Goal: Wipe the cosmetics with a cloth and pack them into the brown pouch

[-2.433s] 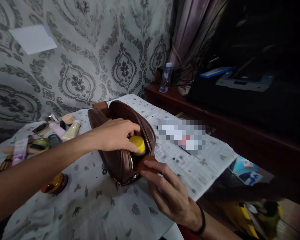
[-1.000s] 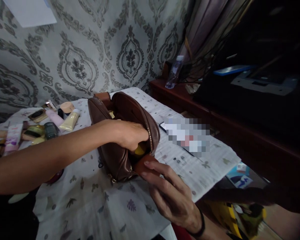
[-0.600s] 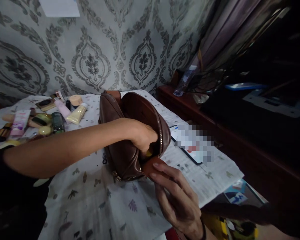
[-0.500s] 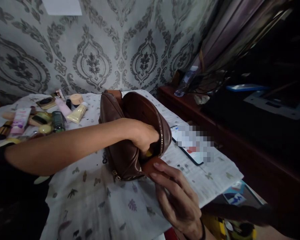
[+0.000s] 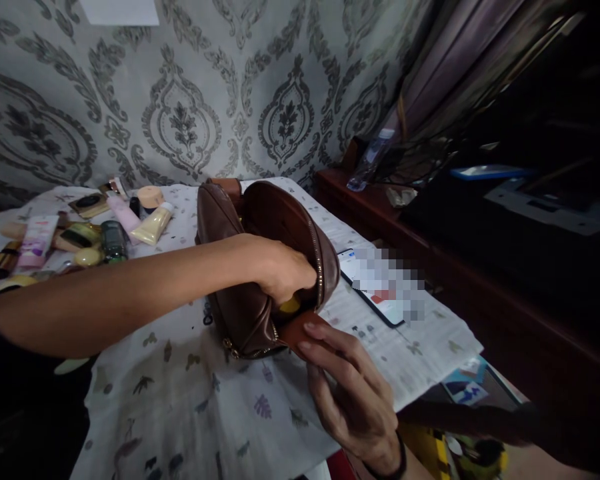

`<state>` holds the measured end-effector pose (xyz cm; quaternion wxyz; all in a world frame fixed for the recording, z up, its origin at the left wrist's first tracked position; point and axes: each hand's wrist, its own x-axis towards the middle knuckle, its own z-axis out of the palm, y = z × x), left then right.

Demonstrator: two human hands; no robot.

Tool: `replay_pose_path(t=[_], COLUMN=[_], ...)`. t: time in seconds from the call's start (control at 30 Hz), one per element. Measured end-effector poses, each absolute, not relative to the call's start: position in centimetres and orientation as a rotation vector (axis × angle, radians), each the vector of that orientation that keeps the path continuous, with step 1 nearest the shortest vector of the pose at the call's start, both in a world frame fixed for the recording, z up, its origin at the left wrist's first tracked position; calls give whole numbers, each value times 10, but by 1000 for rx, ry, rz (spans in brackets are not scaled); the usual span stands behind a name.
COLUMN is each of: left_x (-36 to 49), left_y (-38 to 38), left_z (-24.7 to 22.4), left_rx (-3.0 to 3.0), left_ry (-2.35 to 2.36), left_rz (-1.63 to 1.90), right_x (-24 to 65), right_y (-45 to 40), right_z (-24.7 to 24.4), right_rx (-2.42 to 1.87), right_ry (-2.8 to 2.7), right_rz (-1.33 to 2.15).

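A brown leather-like bag (image 5: 253, 310) with its zipper open stands on the patterned cloth. My left hand (image 5: 285, 270) reaches down inside it; the bag hides the fingertips, so what they touch is not visible. Just below that hand, something yellow (image 5: 291, 305) shows in the bag. At the near end of the opening, my right hand (image 5: 353, 390) pinches the bag's lighter brown end tab (image 5: 303, 333) between thumb and fingers. A zipper pull (image 5: 230, 348) hangs at the bag's near lower side.
Several cosmetic tubes and bottles, among them a cream tube (image 5: 153, 225) and a dark green bottle (image 5: 114, 241), lie at the left. A phone (image 5: 395, 313) with a lit screen rests right of the bag. Beyond is a dark red desk (image 5: 340, 193) with a plastic bottle (image 5: 373, 160).
The view has shifted slightly. My left hand stays in the bag, with a bit more of the yellow thing showing below it. My right hand keeps its hold on the tab.
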<state>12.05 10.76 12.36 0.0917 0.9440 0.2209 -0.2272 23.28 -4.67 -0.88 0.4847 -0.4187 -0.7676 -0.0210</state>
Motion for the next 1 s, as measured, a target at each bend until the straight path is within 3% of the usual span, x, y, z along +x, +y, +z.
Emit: replay_pose_path(t=[0.3,0.5,0.67,1.0], left_x=[108,69,36,-19], left_y=[126,124,103,61], left_z=[145,159,139,83], left_rx=[2768,2847,2818,2847], left_ry=[474,747,863,1009], left_rz=[-623,35,577,971], right_x=[232,232,233,235], right_y=[-47,-46,-47,-49], right_z=[-11,-9,-10,-11], right_rx=[-1014,-991,-993,-1032], right_ry=[-1874,-1876,-1885,-1857], right_rz=[-35,-20,-8,-65])
